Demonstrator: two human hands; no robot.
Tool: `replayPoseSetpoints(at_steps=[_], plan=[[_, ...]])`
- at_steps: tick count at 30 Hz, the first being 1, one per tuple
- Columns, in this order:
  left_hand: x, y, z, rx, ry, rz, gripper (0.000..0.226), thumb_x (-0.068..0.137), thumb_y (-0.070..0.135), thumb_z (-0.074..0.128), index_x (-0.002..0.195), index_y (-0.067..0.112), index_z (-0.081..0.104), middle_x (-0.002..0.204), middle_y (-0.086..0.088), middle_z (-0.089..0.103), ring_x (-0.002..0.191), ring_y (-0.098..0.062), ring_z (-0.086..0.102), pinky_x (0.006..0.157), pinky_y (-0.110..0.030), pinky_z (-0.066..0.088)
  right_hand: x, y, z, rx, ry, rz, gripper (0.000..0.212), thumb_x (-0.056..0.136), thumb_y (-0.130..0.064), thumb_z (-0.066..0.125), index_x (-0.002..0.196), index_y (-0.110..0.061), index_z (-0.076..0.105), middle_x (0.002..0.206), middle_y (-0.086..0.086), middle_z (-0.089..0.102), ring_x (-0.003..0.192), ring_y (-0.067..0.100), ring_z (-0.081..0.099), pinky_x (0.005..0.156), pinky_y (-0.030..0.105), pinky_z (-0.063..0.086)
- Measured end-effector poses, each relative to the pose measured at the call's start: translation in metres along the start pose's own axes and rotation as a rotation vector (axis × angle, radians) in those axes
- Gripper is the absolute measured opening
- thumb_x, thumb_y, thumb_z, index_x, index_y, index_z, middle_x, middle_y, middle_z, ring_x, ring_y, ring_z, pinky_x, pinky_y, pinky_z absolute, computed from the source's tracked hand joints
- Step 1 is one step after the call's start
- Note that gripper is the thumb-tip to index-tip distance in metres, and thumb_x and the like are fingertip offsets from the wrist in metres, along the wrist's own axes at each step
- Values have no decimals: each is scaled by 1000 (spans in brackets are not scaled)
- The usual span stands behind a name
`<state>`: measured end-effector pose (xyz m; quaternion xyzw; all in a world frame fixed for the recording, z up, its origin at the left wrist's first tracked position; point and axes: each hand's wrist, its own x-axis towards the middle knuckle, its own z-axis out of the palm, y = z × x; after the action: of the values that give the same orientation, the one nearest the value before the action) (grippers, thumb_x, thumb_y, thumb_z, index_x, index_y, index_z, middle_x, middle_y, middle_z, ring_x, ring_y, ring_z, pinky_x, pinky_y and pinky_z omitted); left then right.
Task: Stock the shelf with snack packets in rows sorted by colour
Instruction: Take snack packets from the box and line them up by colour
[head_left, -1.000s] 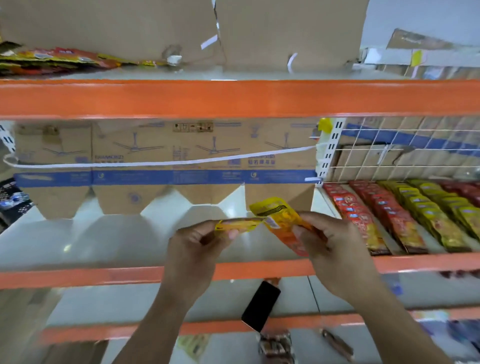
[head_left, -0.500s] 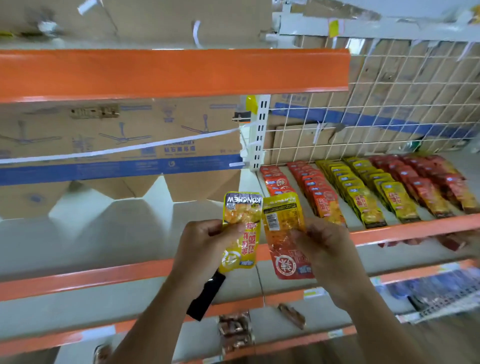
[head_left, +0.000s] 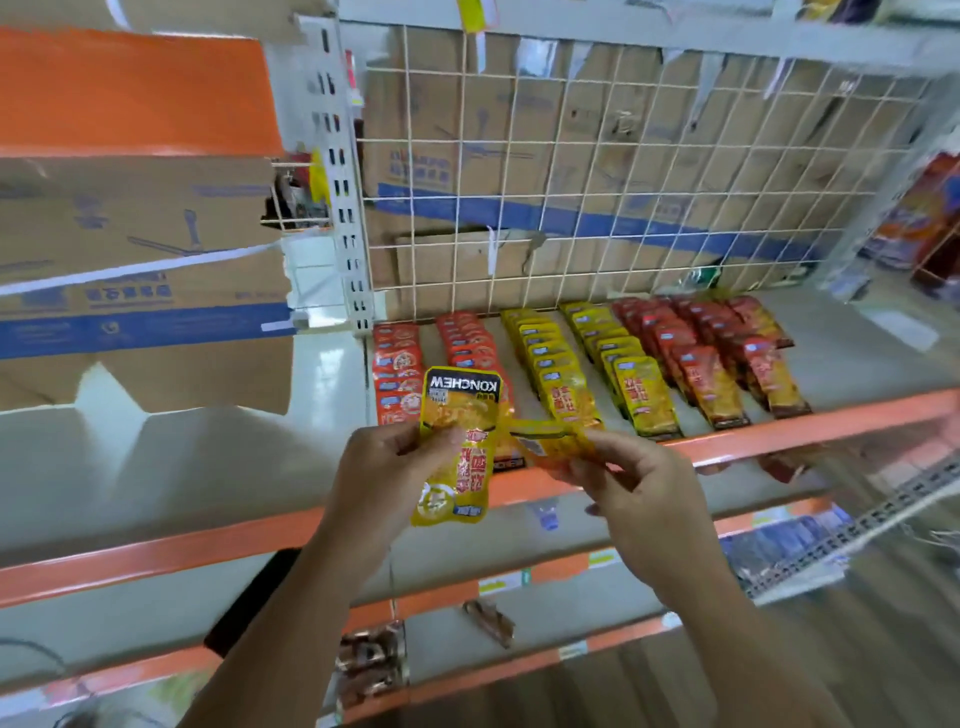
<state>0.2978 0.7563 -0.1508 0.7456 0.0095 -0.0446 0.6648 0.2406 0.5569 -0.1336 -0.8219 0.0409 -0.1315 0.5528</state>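
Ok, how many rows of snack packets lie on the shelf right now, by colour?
Orange-red rows: 2
Yellow rows: 2
Dark red rows: 2
Total: 6 rows

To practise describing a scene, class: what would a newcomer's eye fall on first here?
Centre front, the left hand holds a yellow packet while the right hand pinches a second packet beside it. Behind them, on the orange-edged shelf, lie neat rows: red rows at the left, yellow rows in the middle, darker red rows at the right.
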Motion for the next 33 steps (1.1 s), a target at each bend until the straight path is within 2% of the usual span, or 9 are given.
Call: replayPoseSetpoints(at_steps=[4, 7, 10, 13, 17, 21, 24, 29, 33], plan=[[13, 1, 36, 42, -80, 67, 52, 65, 59, 66, 86, 12, 71, 89, -26, 67, 75, -30, 67, 71, -48, 53, 10, 20, -26, 84, 59, 98, 41, 88, 7, 56, 84, -29, 74, 79, -5, 74, 79, 20, 70, 80, 49, 57], [26, 1, 60, 72, -139, 100, 49, 77, 58, 63, 88, 11, 68, 89, -31, 63, 70, -19, 56, 66, -34, 41, 24, 38, -42, 156, 98, 210, 43, 86, 6, 54, 77, -28, 78, 77, 1, 74, 72, 30, 63, 83, 60, 51], [39, 1, 85, 119, -139, 100, 34, 94, 38, 58, 88, 6, 67, 82, -23, 65, 66, -15, 58, 57, -25, 39, 34, 53, -56, 237, 127, 277, 41, 87, 4, 54, 75, -26, 79, 79, 5, 75, 79, 24, 66, 87, 50, 53], [54, 3, 114, 151, -132, 88, 33, 97, 33, 53, 73, 11, 59, 53, 2, 55, 50, -4, 47, 48, -22, 33, 46, 66, -74, 305, 138, 293, 42, 92, -3, 56, 68, -29, 78, 78, 0, 74, 82, 19, 65, 83, 36, 55], [80, 9, 157, 153, -177, 88, 38, 100, 32, 49, 64, 19, 45, 44, 15, 37, 41, -2, 30, 42, -18, 22, 72, 83, -106, 221, 187, 250, 17, 84, -16, 71, 70, -23, 77, 81, -4, 75, 84, 18, 68, 84, 38, 55], [106, 20, 199, 69, -228, 33, 34, 100, 33, 49, 73, 14, 58, 59, 11, 54, 57, -9, 48, 55, -26, 34, 110, 98, -137, 160, 175, 216, 20, 76, 1, 75, 76, -19, 74, 79, -12, 72, 77, 8, 65, 71, 18, 53], [125, 28, 226, -23, -231, -58, 26, 100, 26, 50, 84, 14, 66, 73, 1, 68, 68, -14, 58, 60, -26, 41, 140, 109, -156, 194, 111, 233, 34, 75, 12, 69, 84, -21, 73, 81, -11, 69, 65, 5, 61, 60, 16, 51], [160, 38, 257, -37, -326, -104, 18, 86, 12, 56, 95, -4, 55, 81, -16, 58, 73, -22, 52, 68, -31, 38, 182, 134, -177, 293, 75, 252, 51, 71, 12, 68, 103, -27, 69, 128, -3, 61, 93, 13, 67, 71, 26, 55], [178, 42, 274, -4, -358, -149, 19, 85, -7, 52, 98, 1, 63, 89, -22, 69, 77, -26, 66, 71, -32, 50, 203, 144, -197, 364, 56, 271, 58, 76, 23, 60, 113, -23, 61, 86, -15, 73, 74, 4, 70, 59, 17, 53]])
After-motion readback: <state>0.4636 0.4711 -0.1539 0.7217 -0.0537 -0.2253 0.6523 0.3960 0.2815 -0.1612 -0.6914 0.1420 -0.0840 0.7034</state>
